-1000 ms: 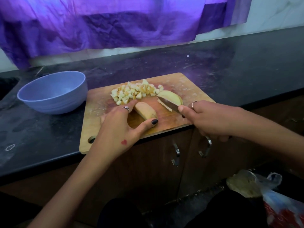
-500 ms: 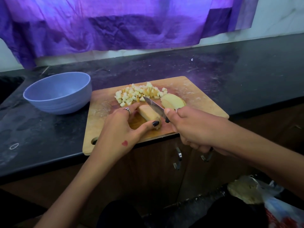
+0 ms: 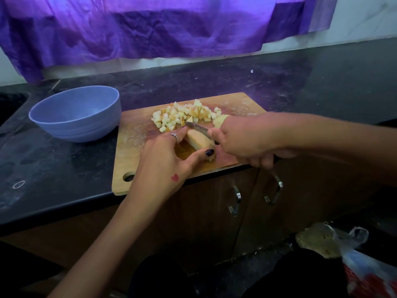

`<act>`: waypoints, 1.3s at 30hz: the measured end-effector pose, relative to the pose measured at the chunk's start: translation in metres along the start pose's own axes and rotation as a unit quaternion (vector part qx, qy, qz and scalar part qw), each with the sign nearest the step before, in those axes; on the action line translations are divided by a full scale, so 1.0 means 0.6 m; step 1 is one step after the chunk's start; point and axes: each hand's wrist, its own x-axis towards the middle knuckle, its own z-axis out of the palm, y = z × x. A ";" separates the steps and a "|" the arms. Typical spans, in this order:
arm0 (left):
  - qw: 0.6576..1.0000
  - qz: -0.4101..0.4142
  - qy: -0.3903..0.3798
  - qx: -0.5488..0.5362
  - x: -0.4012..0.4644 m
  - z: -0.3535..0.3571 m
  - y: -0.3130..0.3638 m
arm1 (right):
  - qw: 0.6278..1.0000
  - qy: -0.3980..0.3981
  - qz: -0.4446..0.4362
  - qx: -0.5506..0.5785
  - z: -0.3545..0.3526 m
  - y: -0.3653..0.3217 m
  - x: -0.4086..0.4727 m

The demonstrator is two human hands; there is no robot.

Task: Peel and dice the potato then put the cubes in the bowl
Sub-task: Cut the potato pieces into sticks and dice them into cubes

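A peeled potato piece (image 3: 198, 141) lies on the wooden cutting board (image 3: 133, 151). My left hand (image 3: 165, 160) pinches it between thumb and fingers. My right hand (image 3: 242, 140) grips a knife (image 3: 196, 127) whose blade lies lengthwise on top of that piece. A pile of potato cubes (image 3: 184, 117) sits at the board's far side. Another potato piece (image 3: 219, 121) peeks out behind my right hand, mostly hidden. The blue bowl (image 3: 77, 127) stands to the left of the board, with nothing visible inside.
The board sits at the front edge of a black counter (image 3: 53, 164). Below are wooden cabinet doors with metal handles (image 3: 236, 198). A plastic bag (image 3: 343, 244) lies on the floor at the lower right. A purple cloth (image 3: 150, 29) hangs behind.
My right hand moved the knife from beside the far potato piece leftward onto the piece under my left hand. The blade now lies along its top.
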 end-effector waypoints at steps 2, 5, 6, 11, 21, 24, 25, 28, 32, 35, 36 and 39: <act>1.000 0.003 0.000 0.005 0.002 0.003 -0.003 | 0.999 -0.031 -0.013 -0.010 -0.007 -0.003 0.003; 1.000 0.000 0.000 0.023 0.004 0.005 -0.006 | 0.999 -0.051 -0.017 -0.008 -0.014 -0.003 0.002; 1.000 -0.002 -0.001 0.028 0.003 0.005 -0.004 | 0.998 -0.053 -0.014 -0.017 -0.016 0.000 -0.001; 0.998 0.014 0.012 0.056 0.002 0.005 0.002 | 0.992 -0.110 0.064 -0.004 -0.021 0.005 -0.010; 0.997 0.010 0.006 0.083 0.005 0.001 0.004 | 0.989 -0.128 0.061 0.045 -0.018 0.014 -0.005; 0.998 0.010 -0.010 0.069 0.010 0.000 -0.003 | 0.989 -0.126 0.067 0.044 -0.010 0.003 0.002; 0.998 0.008 -0.014 0.068 0.011 0.000 -0.005 | 0.989 -0.125 0.063 0.042 -0.005 -0.002 0.009; 0.998 0.002 -0.010 0.065 0.012 -0.002 -0.003 | 0.989 -0.122 0.060 0.054 -0.002 -0.008 0.018; 0.997 -0.001 -0.006 0.071 0.009 0.000 0.004 | 0.989 -0.125 0.057 0.048 -0.014 0.008 -0.006; 0.996 0.005 0.002 0.087 0.004 0.000 0.008 | 0.992 -0.108 0.052 0.043 -0.009 0.021 -0.021; 0.996 0.008 0.005 0.085 0.003 0.000 0.009 | 0.993 -0.101 0.051 0.045 -0.004 0.026 -0.023; 0.997 0.016 0.017 0.072 0.002 0.002 0.005 | 0.995 -0.085 0.047 0.022 0.011 0.039 -0.031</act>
